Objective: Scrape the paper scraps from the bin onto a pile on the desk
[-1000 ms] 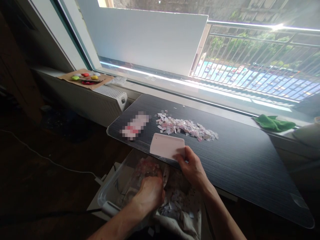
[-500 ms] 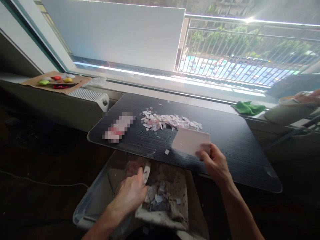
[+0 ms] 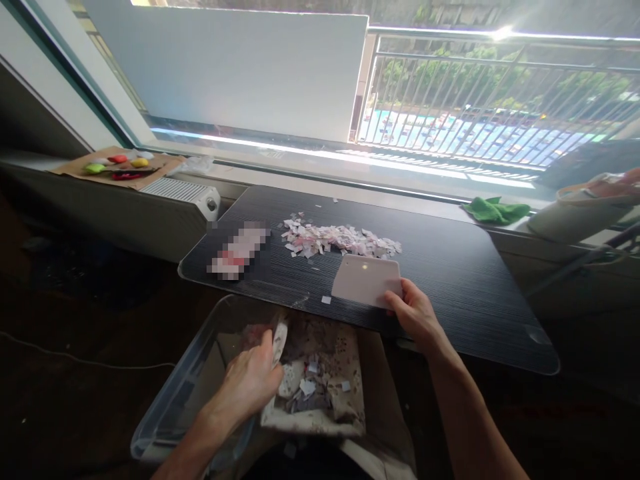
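My right hand (image 3: 411,308) is closed on the right end of a flat white plastic scraper (image 3: 369,280), held over the dark table just in front of a heap of small paper scraps (image 3: 330,239). One loose scrap (image 3: 327,300) lies near the table's front edge, left of the scraper. Below that edge, my left hand (image 3: 256,370) grips the left rim of a pale speckled cloth bag (image 3: 320,423). More paper pieces (image 3: 307,387) lie inside the bag, its mouth facing up. The fingertips of my left hand are partly hidden behind the rim.
The dark table (image 3: 450,280) stands against a window ledge. A clear plastic bin (image 3: 165,400) is at lower left. Blurred-out item (image 3: 239,252) lies on the table's left. On the ledge are a green cloth (image 3: 495,210), a pale bucket (image 3: 580,217) and a brown sheet (image 3: 70,167) with colourful objects.
My right hand has moved slightly left with the scraper, which now tilts and catches a glint. My left hand and the bag's rim have shifted a little left in view.
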`<state>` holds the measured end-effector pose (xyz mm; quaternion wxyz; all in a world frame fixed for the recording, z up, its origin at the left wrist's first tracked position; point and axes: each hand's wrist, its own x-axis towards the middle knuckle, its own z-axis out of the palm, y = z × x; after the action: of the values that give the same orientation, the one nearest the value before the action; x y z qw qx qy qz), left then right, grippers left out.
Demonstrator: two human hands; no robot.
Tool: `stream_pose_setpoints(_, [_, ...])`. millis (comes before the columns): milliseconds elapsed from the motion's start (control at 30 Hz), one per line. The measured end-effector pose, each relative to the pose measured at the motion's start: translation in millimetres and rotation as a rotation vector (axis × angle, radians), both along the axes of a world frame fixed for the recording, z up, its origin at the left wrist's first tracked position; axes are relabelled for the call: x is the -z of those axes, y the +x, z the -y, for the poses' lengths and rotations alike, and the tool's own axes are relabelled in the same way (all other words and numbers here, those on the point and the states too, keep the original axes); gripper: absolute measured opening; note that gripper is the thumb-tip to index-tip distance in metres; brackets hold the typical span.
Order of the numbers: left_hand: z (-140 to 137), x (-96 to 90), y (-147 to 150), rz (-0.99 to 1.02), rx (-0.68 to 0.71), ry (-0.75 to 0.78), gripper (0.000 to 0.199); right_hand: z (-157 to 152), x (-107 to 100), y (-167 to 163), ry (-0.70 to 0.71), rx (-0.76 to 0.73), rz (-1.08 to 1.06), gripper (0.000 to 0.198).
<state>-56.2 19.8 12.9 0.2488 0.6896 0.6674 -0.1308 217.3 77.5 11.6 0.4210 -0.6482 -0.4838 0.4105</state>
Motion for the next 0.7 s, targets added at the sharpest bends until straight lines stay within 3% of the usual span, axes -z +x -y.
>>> stream_pose_setpoints(167, [1.2,-5.1,0.3,-0.031,-0.013,-0.022,0.037,3.1,-6.6,-7.1,-0.026,-0.113,-0.077,0.026])
stream_pose_setpoints(300, [4.4,-2.9,-1.9,-0.014,-0.015,0.008,0.038,0.5,-10.3,-4.6,0.023,-0.067,-0.052,0.032])
stream_pose_setpoints(467, [6.2,-1.5,-2.7,0.001,-0.025,0.028,0.034,-5.2,-13.4,13.8,0.067,0.051,0.333,0.043])
stream_pose_setpoints(600, [7.4,-2.1,-2.3,0.006,-0.038,0.015,0.035,4.4,-23.8,9.6,0.247,0.160,0.710,0.041])
stream_pose_setpoints(633, [7.6,-2.1,-2.1,0.013,-0.036,0.019,0.035,6.9,-25.9,2.0,0.296,0.125,0.730,0.038])
stream_pose_setpoints(700, [7.8,-2.1,-1.6,0.018,-0.028,0.030,0.035,8.5,-27.5,-19.7,0.334,-0.098,0.686,0.030])
